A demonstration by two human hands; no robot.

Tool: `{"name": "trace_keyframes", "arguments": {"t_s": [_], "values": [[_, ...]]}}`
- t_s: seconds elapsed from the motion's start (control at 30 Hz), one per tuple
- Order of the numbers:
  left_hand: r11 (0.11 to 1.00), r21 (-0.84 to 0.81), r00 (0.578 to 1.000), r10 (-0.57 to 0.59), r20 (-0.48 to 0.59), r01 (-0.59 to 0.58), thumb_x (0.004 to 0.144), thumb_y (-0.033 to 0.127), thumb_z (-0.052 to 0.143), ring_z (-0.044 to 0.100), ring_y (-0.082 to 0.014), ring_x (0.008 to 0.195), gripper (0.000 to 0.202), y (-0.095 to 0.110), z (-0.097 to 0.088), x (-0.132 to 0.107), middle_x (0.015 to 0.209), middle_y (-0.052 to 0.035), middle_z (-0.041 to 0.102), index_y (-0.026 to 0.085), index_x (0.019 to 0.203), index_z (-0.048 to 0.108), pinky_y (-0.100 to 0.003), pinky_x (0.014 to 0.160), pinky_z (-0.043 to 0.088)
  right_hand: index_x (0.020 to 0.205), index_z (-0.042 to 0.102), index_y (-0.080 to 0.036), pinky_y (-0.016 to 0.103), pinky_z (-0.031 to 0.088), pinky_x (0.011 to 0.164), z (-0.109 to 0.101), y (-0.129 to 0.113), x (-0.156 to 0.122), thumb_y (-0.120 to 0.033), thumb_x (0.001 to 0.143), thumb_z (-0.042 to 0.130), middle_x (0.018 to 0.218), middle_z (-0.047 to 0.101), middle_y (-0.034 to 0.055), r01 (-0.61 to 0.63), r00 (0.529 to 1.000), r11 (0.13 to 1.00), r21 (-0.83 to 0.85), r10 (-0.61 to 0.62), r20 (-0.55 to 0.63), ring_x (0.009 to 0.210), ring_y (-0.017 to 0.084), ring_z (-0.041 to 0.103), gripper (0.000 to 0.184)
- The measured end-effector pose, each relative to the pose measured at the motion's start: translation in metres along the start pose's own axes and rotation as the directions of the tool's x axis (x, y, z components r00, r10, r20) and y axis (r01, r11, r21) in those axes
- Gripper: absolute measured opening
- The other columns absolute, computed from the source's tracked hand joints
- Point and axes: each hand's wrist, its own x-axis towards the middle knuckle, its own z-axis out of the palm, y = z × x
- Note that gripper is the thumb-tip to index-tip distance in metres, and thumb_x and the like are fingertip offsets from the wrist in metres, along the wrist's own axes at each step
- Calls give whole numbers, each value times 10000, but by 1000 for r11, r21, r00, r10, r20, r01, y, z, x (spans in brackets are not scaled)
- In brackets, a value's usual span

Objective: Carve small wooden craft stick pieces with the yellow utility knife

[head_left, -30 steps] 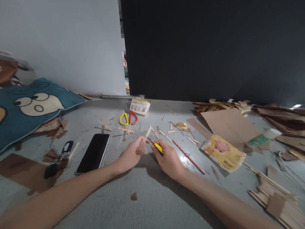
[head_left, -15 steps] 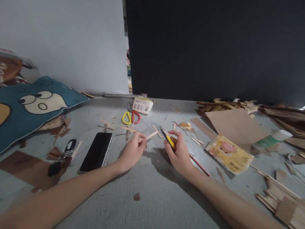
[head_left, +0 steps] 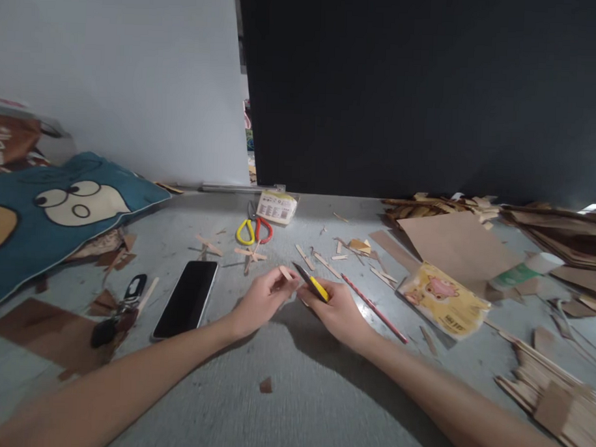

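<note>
In the head view my left hand (head_left: 266, 296) is closed around a short wooden stick (head_left: 286, 273), whose pale end sticks up between the fingers. My right hand (head_left: 336, 313) grips a yellow and black utility knife (head_left: 319, 289), its dark blade pointing up and left toward the stick. The fingertips of both hands almost meet, and I cannot tell if they touch. Just beyond the hands lie loose wooden sticks (head_left: 327, 265) and a small joined stick piece (head_left: 250, 254). A red pencil (head_left: 374, 308) rests to the right of my right hand.
A phone (head_left: 185, 300) and keys (head_left: 123, 312) lie at left, near a blue cushion (head_left: 78, 206). Scissors (head_left: 255, 231) and a small packet (head_left: 276, 207) are at the back. Rightward are a yellow packet (head_left: 444, 299), a glue tube (head_left: 526, 271), cardboard (head_left: 463, 245) and stacked sticks (head_left: 546, 385).
My right hand has moved left and the knife now sits close to my left hand. The stick in my left hand has turned to point more upward. The red pencil shows more fully.
</note>
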Motion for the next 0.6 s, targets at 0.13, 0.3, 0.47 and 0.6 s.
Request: {"name": "trace_keyframes", "arguments": {"t_s": [0.13,0.3,0.47,0.6], "values": [[999,31,998,24,55,-26,1003,582,578,595,-182,765,407,0,0,-1,788,-10,628,186,947,656,-317,752,483,734,580,-213,266,373,584,1,-2,-1,-535,957,587,651,513,-28,5,1000,999,39,-5,9,613,147,463,392],[996,78,988,51,-148,-40,1044,577,486,645,-191,850,409,-4,-1,2,941,-51,699,204,924,601,-341,830,523,1257,493,-217,256,412,592,-1,10,-6,-281,934,570,762,549,-50,105,994,994,-9,-105,-28,621,157,510,338],[993,-75,986,-105,-130,96,1046,616,423,459,-106,466,409,-10,0,5,678,57,519,239,893,463,-241,473,372,1194,545,-229,314,529,782,-4,21,-7,-282,994,540,1033,673,65,210,969,977,-32,-212,-125,882,196,658,208],[997,-16,980,-82,-183,81,1054,548,405,387,-101,470,355,-12,-1,6,646,87,413,214,1040,524,-233,469,311,1355,573,-225,272,488,580,-5,22,-6,-349,1046,511,904,699,31,127,979,991,-32,-130,-154,603,151,594,339]]}}
